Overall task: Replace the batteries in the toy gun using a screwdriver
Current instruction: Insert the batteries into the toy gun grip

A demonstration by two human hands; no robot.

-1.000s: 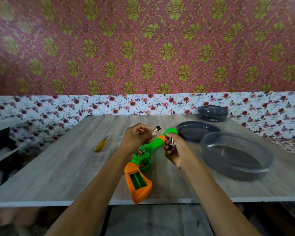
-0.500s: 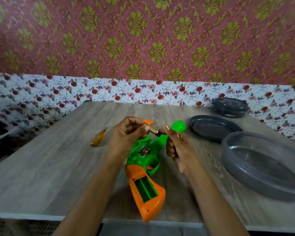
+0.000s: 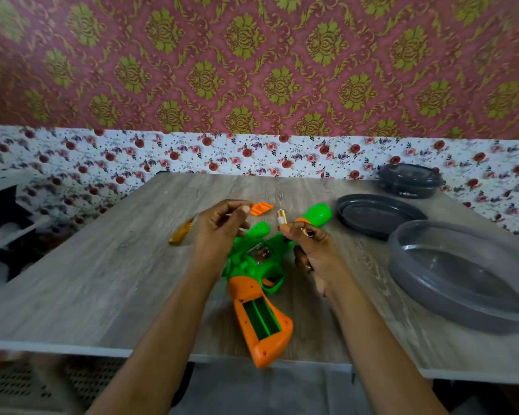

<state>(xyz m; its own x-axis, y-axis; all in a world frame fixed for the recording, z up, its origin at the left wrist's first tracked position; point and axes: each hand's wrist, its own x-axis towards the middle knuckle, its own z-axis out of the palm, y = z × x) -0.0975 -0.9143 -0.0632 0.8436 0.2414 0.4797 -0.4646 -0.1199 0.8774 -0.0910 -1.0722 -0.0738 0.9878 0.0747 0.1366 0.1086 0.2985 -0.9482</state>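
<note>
Slot (image 3: 261,319): open and empty in the grip, nearest me, below both my hands.
Toy gun (image 3: 252,265): flat on the table (image 3: 102,280), long axis running away up-right.
Right hand (image 3: 315,253): pinches a battery (image 3: 281,218); palm contents unclear.
Left hand (image 3: 219,229): curled; I cannot tell if it holds anything.
Beyond: cover (image 3: 261,209), screwdriver (image 3: 182,232).

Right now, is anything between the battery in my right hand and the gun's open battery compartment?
Nothing visible. The right hand pinches the battery over the toy gun; the battery compartment in the orange grip lies open and empty, between your forearms.
</note>
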